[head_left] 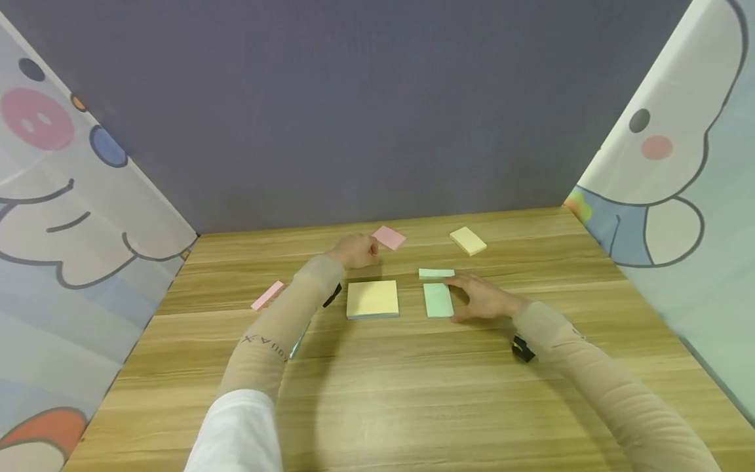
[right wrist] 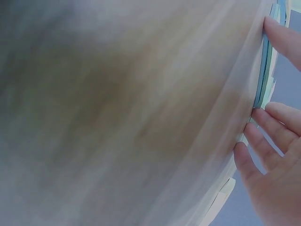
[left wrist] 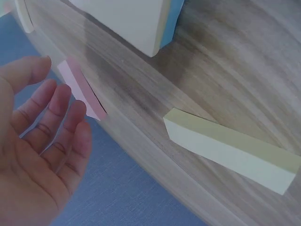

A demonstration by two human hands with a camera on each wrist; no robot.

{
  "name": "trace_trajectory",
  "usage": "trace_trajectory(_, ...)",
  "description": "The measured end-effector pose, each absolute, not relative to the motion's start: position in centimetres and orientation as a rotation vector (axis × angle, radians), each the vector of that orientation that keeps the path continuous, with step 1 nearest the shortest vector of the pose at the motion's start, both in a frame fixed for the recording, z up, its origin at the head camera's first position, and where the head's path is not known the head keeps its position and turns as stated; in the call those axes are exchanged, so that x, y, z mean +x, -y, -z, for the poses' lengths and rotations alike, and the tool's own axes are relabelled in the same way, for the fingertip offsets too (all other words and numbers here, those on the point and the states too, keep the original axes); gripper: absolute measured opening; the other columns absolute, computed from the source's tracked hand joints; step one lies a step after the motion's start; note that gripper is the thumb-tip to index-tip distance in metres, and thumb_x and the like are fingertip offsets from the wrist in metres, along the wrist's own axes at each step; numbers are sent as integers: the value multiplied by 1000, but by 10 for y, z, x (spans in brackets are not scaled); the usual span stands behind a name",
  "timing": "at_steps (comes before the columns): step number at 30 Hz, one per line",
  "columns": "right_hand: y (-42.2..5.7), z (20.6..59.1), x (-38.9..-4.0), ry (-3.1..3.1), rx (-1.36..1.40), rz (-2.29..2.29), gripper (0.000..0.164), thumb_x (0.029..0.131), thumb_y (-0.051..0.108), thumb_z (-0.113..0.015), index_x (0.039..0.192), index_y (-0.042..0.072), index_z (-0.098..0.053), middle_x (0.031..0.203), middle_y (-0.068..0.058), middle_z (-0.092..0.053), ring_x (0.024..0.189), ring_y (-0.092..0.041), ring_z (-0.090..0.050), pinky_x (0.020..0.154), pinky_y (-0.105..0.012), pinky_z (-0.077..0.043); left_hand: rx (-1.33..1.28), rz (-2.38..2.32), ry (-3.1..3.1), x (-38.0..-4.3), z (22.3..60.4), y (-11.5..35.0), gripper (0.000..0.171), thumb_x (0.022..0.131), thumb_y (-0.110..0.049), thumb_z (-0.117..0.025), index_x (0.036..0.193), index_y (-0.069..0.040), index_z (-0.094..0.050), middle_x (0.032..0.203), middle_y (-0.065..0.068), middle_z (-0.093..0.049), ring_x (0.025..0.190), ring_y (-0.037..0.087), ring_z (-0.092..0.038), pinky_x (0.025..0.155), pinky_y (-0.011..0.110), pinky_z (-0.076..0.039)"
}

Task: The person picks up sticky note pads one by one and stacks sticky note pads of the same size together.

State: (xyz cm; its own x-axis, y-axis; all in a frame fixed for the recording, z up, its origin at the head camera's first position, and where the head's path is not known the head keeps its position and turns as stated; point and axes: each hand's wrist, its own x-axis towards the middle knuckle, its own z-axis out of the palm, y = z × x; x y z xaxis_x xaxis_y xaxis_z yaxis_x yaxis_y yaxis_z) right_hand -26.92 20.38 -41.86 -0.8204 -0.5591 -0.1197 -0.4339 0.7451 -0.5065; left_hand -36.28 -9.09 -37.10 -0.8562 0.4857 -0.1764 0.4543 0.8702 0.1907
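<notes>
My left hand point(head_left: 356, 250) hovers beside a pink sticky-note pad point(head_left: 389, 237) at the back of the table. Its fingers curl loosely around nothing in the left wrist view. My right hand point(head_left: 486, 298) holds a light green sticky-note pad point(head_left: 438, 300) by its right side, thumb at the near corner and fingers at the far one. A narrow pale green pad point(head_left: 435, 273) lies just behind it, close to the fingertips. Between the hands is a large yellow pad point(head_left: 373, 298) with a blue layer beneath.
Back right lies a small yellow pad point(head_left: 468, 240). On the left are a narrow pink pad point(head_left: 267, 295) and a blue-green pad point(head_left: 299, 341), partly behind my left forearm. A pale yellow bar-shaped pad point(left wrist: 225, 150) shows in the left wrist view. A grey-blue wall point(head_left: 377, 118) borders the table.
</notes>
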Motion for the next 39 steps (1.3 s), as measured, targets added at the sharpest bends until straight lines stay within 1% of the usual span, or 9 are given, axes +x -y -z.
trace_trajectory(6,-205,420,-270,-2692,-762,664,86,70,38,-77,138,3,-38,140,-23,-36,130,-43,-29,103,-58,-27,659,-232,-2840,-372,368,89,30,86,-26,-61,109,-7,-61,108,8,-63,92,22,-58,82,37,-47)
trace_trajectory(13,-204,421,-267,-2685,-723,639,88,69,40,-77,139,5,-36,142,-23,-34,131,-43,-27,104,-58,-25,600,-161,-2861,-386,363,90,32,86,-24,-60,113,-7,-61,113,8,-62,98,25,-56,86,40,-45)
trace_trajectory(17,-205,421,-267,-2683,-713,649,87,69,38,-77,139,5,-36,143,-23,-33,131,-43,-26,104,-59,-24,562,-134,-2866,-393,363,87,34,86,-27,-59,115,-9,-60,113,8,-61,96,25,-55,85,41,-45)
trace_trajectory(20,-204,420,-267,-2686,-713,669,87,69,37,-78,139,5,-37,143,-22,-33,132,-43,-26,104,-59,-24,548,-162,-2874,-397,364,84,38,86,-31,-60,116,-9,-60,114,9,-60,97,26,-55,86,42,-45)
trace_trajectory(24,-202,421,-270,-2697,-734,646,85,70,38,-77,138,6,-37,142,-20,-36,131,-41,-28,105,-57,-25,491,-292,-2863,-400,371,83,44,85,-29,-60,122,-6,-56,120,13,-57,106,29,-53,92,43,-43)
trace_trajectory(27,-199,423,-271,-2689,-758,626,85,71,39,-76,138,6,-37,142,-19,-36,132,-40,-28,105,-56,-26,415,-369,-2844,-399,379,84,52,84,-27,-62,130,-7,-50,127,14,-52,116,30,-48,98,44,-39)
trace_trajectory(30,-198,423,-271,-2678,-761,628,85,71,39,-76,139,6,-37,143,-19,-35,132,-40,-27,105,-56,-25,384,-407,-2832,-398,384,84,59,82,-29,-64,134,-8,-45,129,14,-51,119,31,-46,100,44,-38)
trace_trajectory(33,-199,422,-271,-2684,-746,645,86,70,37,-77,138,5,-37,143,-19,-35,132,-41,-27,106,-56,-25,371,-457,-2817,-398,385,81,65,80,-30,-65,136,-7,-42,128,15,-52,115,30,-48,98,43,-40)
trace_trajectory(39,-201,422,-271,-2705,-761,650,85,70,37,-77,138,4,-38,141,-19,-37,131,-40,-30,105,-55,-26,311,-478,-2783,-401,388,73,59,79,-34,-67,126,-2,-50,122,15,-53,109,28,-51,95,41,-43)
